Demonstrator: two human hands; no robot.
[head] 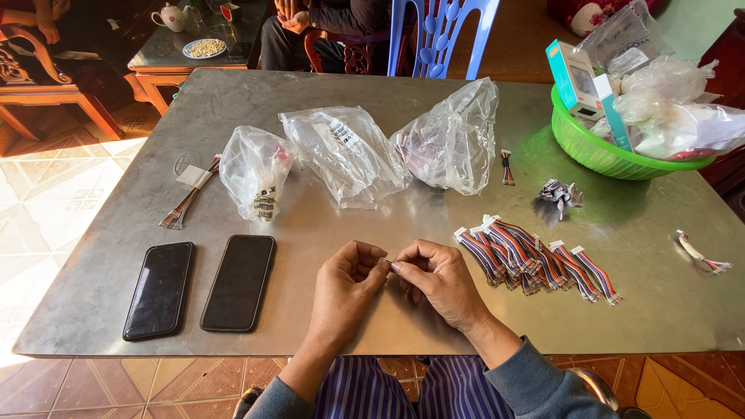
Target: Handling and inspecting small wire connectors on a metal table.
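Observation:
My left hand (347,289) and my right hand (440,278) meet at the near edge of the grey metal table (388,101). Their fingertips pinch together on something very small between them; what it is cannot be made out. Just to the right of my right hand lies a row of several multicoloured ribbon cables (535,257) with white connectors. Three clear plastic bags lie beyond my hands: a small one (256,172), a flat one (348,154) and a puffed one (452,140).
Two black phones (160,289) (239,282) lie face up at the near left. A loose cable bundle (188,195) sits left, short cables (507,167) (702,254) right. A crumpled wrapper (559,195), a green basket (597,151) of bags and a box. A seated person (318,23) sits beyond the table.

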